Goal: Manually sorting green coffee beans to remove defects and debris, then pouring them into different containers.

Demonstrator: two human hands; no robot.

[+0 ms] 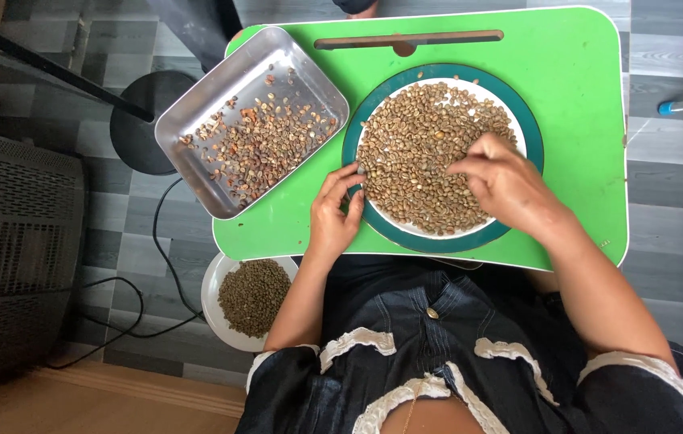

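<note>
Green worktop (582, 96): right hand (506, 181) fingers together in beans (426, 137); left hand (335, 213) fingers clamped on plate (357, 145) rim; beans could spill if tipped.

Left hand (333, 210) with fingers curled loosely upward (thumb apart), right hand (502, 181) palm-down, fingertips pinched together and pointing left, forearms bare.

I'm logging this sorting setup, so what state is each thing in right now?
Round white plate with teal rim: flat on the green lap table, heaped with pale beans.
Rectangular metal tray: on the table's corner, thinly scattered with reddish-brown beans.
White bowl on the floor: partly filled with greenish beans.
Left hand: fingers at the plate's rim.
Right hand: fingers down in the beans.
</note>
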